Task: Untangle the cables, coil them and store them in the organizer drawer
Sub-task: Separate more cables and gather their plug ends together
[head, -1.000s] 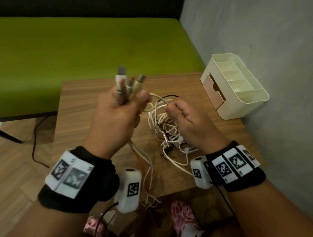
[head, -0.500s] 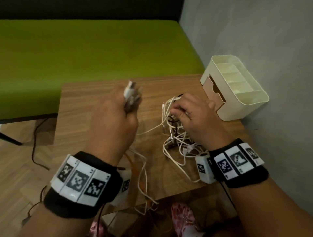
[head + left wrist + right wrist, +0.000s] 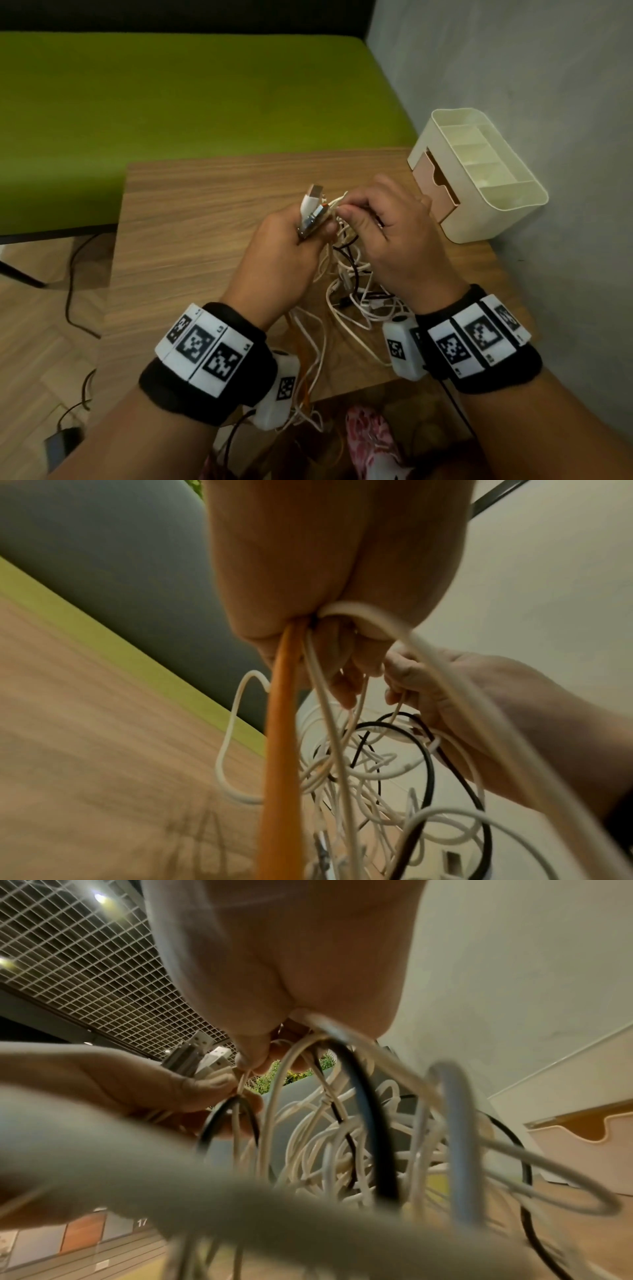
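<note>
A tangle of white, black and orange cables (image 3: 356, 291) lies on the wooden table (image 3: 191, 240) and hangs from both hands. My left hand (image 3: 291, 246) grips a bundle of USB plugs (image 3: 311, 212), with an orange cable (image 3: 281, 750) and white ones running out below the fist. My right hand (image 3: 383, 226) pinches a thin white cable (image 3: 241, 1083) right beside those plugs, above the heap. The cream organizer (image 3: 479, 178) stands at the table's far right, its tan drawer (image 3: 435, 185) pushed in.
A green bench (image 3: 188, 96) runs behind the table and a grey wall (image 3: 548, 102) closes the right side. Loose cable ends (image 3: 308, 394) hang over the table's near edge. A dark cord (image 3: 72, 291) trails on the wooden floor at left.
My left hand lowered and swung right with the plugs. My right hand dipped into the heap, then rose to meet the left, pinching a white strand beside the plugs.
</note>
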Action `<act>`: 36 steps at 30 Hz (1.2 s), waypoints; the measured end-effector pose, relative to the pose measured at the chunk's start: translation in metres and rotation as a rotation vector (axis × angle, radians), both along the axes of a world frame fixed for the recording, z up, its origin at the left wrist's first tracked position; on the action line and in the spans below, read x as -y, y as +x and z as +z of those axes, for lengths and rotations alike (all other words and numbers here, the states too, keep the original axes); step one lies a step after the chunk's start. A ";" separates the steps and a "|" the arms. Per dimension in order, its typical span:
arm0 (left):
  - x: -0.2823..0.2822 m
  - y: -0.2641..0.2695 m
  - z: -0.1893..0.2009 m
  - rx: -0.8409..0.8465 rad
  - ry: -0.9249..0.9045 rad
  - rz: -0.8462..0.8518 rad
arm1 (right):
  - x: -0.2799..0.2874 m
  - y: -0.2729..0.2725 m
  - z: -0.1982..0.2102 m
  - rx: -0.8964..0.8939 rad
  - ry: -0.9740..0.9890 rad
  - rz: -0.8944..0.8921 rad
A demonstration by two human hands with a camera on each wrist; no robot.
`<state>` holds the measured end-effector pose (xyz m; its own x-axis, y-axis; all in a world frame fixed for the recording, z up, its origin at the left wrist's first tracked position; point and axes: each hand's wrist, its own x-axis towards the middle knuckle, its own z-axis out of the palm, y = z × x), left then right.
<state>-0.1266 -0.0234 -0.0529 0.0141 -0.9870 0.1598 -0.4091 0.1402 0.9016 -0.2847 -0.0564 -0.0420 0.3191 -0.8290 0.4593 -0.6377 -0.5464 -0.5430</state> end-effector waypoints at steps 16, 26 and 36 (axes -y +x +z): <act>0.001 0.033 0.017 -0.519 0.123 -0.072 | 0.015 -0.019 -0.004 -0.165 0.195 -0.073; -0.008 0.021 0.025 -0.609 0.139 -0.230 | -0.004 0.005 -0.002 0.127 0.691 0.190; 0.005 0.043 0.002 0.088 0.107 0.267 | 0.008 -0.006 -0.002 0.222 0.363 0.059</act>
